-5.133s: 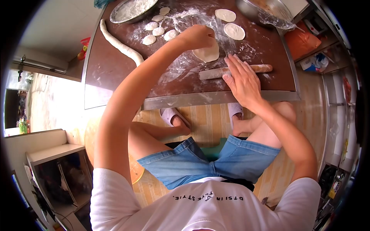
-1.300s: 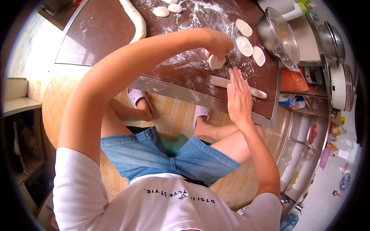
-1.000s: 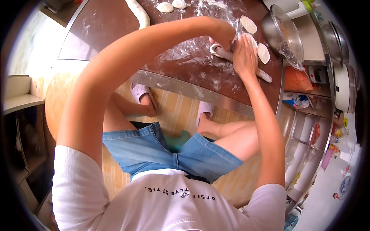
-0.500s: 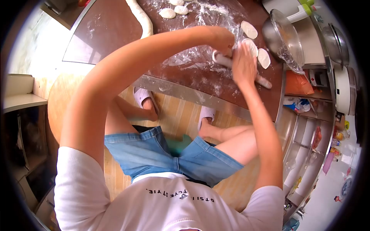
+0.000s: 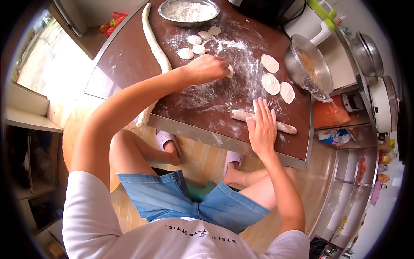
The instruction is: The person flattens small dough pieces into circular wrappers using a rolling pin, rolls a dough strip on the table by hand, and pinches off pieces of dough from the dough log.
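Note:
My left hand (image 5: 209, 69) is closed, its fingers pinching a small dough piece (image 5: 230, 71) at the middle of the floured brown table (image 5: 116, 64). My right hand (image 5: 264, 125) lies flat on the rolling pin (image 5: 286, 127) near the table's front edge, fingers stretched out. Beyond it, three flat oval dough wrappers (image 5: 271, 83) rest on the right of the table. Several small dough pieces (image 5: 185, 54) lie beyond my left hand. A long dough rope (image 5: 153, 41) runs down the left side, passing under my left forearm.
A metal bowl of flour (image 5: 189, 12) stands at the far edge. To the right is a large metal bowl (image 5: 308, 64) with plastic wrap hanging from its rim. Behind it stands a white and green appliance (image 5: 317, 21). Shelves (image 5: 345, 190) line the right side.
My left hand has moved left from the rolling pin and now holds a dough piece. My right hand remains at the pin. The view has shifted, showing more of the table's far side.

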A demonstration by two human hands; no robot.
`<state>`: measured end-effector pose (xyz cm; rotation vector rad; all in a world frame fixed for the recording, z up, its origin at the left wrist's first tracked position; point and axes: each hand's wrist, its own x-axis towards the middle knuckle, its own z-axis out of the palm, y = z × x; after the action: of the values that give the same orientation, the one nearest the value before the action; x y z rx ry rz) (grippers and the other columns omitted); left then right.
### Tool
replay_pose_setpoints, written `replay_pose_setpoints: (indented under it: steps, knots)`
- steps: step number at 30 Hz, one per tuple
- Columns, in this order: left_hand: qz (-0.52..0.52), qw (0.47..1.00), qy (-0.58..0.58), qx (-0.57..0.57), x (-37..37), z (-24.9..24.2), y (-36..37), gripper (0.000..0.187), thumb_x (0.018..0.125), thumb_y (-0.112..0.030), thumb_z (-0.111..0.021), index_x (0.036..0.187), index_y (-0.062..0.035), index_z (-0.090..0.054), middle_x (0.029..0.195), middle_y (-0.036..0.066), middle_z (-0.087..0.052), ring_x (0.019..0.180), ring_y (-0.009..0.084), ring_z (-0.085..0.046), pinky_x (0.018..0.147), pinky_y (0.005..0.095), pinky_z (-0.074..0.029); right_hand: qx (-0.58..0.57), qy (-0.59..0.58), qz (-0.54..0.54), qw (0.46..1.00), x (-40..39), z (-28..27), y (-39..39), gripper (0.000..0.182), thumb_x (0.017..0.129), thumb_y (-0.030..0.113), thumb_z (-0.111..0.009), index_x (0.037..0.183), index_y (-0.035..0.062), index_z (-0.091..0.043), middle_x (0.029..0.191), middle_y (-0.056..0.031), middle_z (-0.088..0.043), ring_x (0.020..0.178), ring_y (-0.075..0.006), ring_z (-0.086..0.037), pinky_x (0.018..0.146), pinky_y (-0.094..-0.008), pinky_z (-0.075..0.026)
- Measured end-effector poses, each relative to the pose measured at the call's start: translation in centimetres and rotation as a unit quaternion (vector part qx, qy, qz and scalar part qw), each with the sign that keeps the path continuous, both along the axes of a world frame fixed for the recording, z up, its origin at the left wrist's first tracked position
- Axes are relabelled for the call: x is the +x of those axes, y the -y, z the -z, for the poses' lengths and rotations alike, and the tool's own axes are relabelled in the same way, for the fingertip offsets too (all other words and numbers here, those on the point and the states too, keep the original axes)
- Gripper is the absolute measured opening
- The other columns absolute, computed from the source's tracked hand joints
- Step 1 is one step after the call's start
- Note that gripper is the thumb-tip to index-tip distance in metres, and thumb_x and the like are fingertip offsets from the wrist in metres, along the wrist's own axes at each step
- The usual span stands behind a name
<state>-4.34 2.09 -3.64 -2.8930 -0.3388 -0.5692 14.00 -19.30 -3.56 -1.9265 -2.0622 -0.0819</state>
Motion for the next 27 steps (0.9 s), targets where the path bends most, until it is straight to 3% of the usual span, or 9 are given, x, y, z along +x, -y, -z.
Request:
replay_pose_setpoints:
  steps: [2, 3, 4, 9, 12, 16, 20, 24, 27]
  knots:
    - [-0.109, 0.955, 0.060, -0.270, 0.8, -2.0, 0.0, 0.008, 0.077, -0.010, -0.061, 0.080, -0.0025, -0.063, 0.074, 0.008, -0.064, 0.071, 0.0232, -0.064, 0.063, 0.0350, -0.052, 0.014, -0.001, -0.003, 1.000, 0.1, 0.3, -0.3, 0.051, 0.092, 0.032, -0.043, 0.129, -0.0015, -0.042, 0.137, -0.0184, -0.039, 0.128, -0.0313, -0.035, 0.105, -0.0471, -0.023]
    - [-0.068, 0.925, 0.152, -0.341, 0.9, -2.0, -0.6, 0.012, 0.080, -0.010, -0.061, 0.084, 0.0002, -0.064, 0.074, 0.012, -0.066, 0.062, 0.0228, -0.063, 0.058, 0.0338, -0.050, 0.016, 0.003, -0.004, 1.000, 0.1, 0.3, -0.4, 0.051, 0.092, 0.032, -0.043, 0.129, -0.0015, -0.042, 0.136, -0.0185, -0.039, 0.128, -0.0314, -0.035, 0.105, -0.0472, -0.023]
    - [-0.103, 0.889, 0.101, -0.434, 1.0, -2.7, -0.9, 0.015, 0.076, -0.011, -0.062, 0.087, -0.0006, -0.065, 0.075, 0.013, -0.065, 0.065, 0.0249, -0.063, 0.062, 0.0344, -0.050, 0.017, 0.007, -0.005, 1.000, 0.2, 0.3, -0.3, 0.051, 0.092, 0.033, -0.043, 0.129, -0.0015, -0.042, 0.136, -0.0187, -0.040, 0.128, -0.0315, -0.036, 0.105, -0.0472, -0.023]
    - [-0.147, 0.892, 0.012, -0.426, 2.3, -2.5, -0.4, 0.023, 0.070, -0.016, -0.064, 0.087, -0.0010, -0.064, 0.078, 0.013, -0.065, 0.071, 0.0277, -0.061, 0.066, 0.0366, -0.048, 0.019, 0.012, -0.004, 1.000, 0.1, 0.2, -0.2, 0.050, 0.092, 0.033, -0.044, 0.127, -0.0019, -0.044, 0.134, -0.0196, -0.042, 0.126, -0.0321, -0.037, 0.104, -0.0472, -0.024]
    - [-0.069, 0.924, -0.085, -0.368, 2.9, -2.2, 0.0, 0.022, 0.072, -0.013, -0.064, 0.089, -0.0007, -0.062, 0.079, 0.012, -0.065, 0.068, 0.0236, -0.063, 0.063, 0.0339, -0.049, 0.022, 0.010, -0.006, 1.000, 0.0, 0.3, -0.2, 0.050, 0.092, 0.034, -0.044, 0.126, -0.0021, -0.045, 0.133, -0.0201, -0.043, 0.125, -0.0327, -0.038, 0.104, -0.0472, -0.024]
    - [-0.065, 0.700, -0.064, -0.709, 3.8, -2.6, 0.0, 0.022, 0.075, -0.008, -0.064, 0.096, -0.0009, -0.061, 0.081, 0.009, -0.066, 0.064, 0.0135, -0.064, 0.058, 0.0280, -0.051, 0.026, 0.013, -0.006, 1.000, 0.0, 0.2, -0.1, 0.050, 0.092, 0.034, -0.043, 0.126, -0.0025, -0.045, 0.131, -0.0207, -0.044, 0.125, -0.0333, -0.039, 0.104, -0.0467, -0.025]
    - [-0.017, 0.889, -0.148, -0.432, 4.7, -2.0, 0.6, 0.026, 0.077, -0.020, -0.064, 0.094, -0.0017, -0.061, 0.085, 0.010, -0.066, 0.074, 0.0224, -0.064, 0.069, 0.0323, -0.050, 0.032, 0.021, -0.009, 0.999, -0.1, 0.1, 0.4, 0.049, 0.092, 0.032, -0.043, 0.126, -0.0030, -0.045, 0.130, -0.0212, -0.045, 0.124, -0.0334, -0.039, 0.103, -0.0459, -0.027]
    - [-0.012, 0.924, -0.136, -0.357, 5.0, -3.1, 2.8, 0.027, 0.074, -0.019, -0.064, 0.094, -0.0014, -0.060, 0.090, 0.010, -0.066, 0.076, 0.0236, -0.064, 0.071, 0.0339, -0.048, 0.026, 0.003, -0.013, 1.000, -0.1, -0.1, 0.4, 0.047, 0.092, 0.032, -0.043, 0.125, -0.0024, -0.046, 0.129, -0.0213, -0.046, 0.123, -0.0338, -0.041, 0.102, -0.0455, -0.029]
    - [-0.042, 0.692, -0.093, -0.715, 5.1, -3.4, 2.0, 0.029, 0.072, -0.014, -0.064, 0.098, -0.0007, -0.058, 0.090, 0.010, -0.065, 0.078, 0.0223, -0.064, 0.070, 0.0342, -0.049, 0.025, -0.004, -0.015, 1.000, -0.2, -0.2, 0.5, 0.046, 0.092, 0.031, -0.043, 0.124, -0.0020, -0.047, 0.128, -0.0213, -0.047, 0.122, -0.0341, -0.042, 0.101, -0.0453, -0.031]
